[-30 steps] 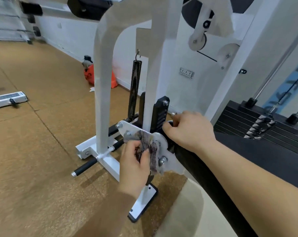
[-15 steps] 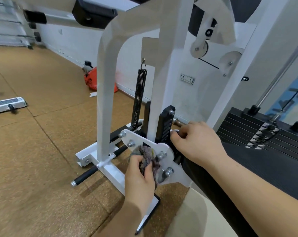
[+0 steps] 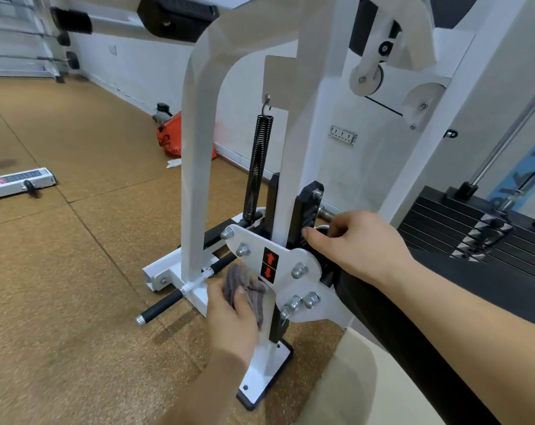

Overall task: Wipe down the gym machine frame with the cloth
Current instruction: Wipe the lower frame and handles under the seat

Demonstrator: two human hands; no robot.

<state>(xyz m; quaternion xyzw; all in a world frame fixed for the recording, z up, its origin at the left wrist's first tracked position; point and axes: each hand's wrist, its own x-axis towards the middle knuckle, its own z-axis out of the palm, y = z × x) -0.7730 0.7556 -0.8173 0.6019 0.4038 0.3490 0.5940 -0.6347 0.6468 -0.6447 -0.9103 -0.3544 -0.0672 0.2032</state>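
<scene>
The left hand (image 3: 229,320) grips a bunched grey cloth (image 3: 248,289) against the white pivot plate (image 3: 290,271) of the gym machine frame (image 3: 198,148); the right hand (image 3: 352,240) curls around a black knob (image 3: 323,233) behind it.

The gym machine frame (image 3: 195,167) stands mid-frame on the floor (image 3: 76,271). A spring (image 3: 257,167) hangs between its uprights, above a bolted plate (image 3: 303,283). The cloth (image 3: 248,289) touches the plate's lower left edge, held by the left hand (image 3: 229,320) just below. The right hand (image 3: 352,243) grips a knob (image 3: 323,231) at the plate's upper right. A weight stack (image 3: 462,234) sits at the right edge, and a bag (image 3: 168,139) lies behind the frame by the wall.
</scene>
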